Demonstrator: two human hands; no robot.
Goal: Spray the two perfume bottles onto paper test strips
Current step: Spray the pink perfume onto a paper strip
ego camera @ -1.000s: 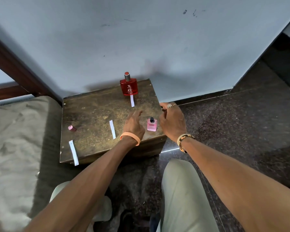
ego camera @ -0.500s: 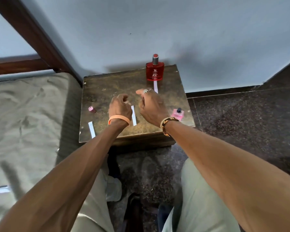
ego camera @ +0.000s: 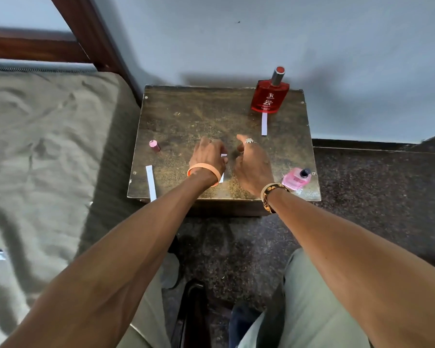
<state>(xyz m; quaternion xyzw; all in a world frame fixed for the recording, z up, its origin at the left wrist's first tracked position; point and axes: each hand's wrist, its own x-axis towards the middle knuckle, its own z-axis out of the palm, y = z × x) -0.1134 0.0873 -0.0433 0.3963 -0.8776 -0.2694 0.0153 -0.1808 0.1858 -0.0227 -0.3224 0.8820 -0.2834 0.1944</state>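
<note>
left hand (ego camera: 207, 156) pinches a strip (ego camera: 223, 155) on the table (ego camera: 186, 116); right hand (ego camera: 253, 163) is open and holds nothing, near the pink bottle (ego camera: 295, 179)

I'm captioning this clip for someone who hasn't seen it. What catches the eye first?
The red perfume bottle stands out, upright at the far right corner of the small wooden table, a paper strip lying just before it. Mid-table, the left hand and right hand meet over another strip, while a pink bottle sits at the near right corner.
</note>
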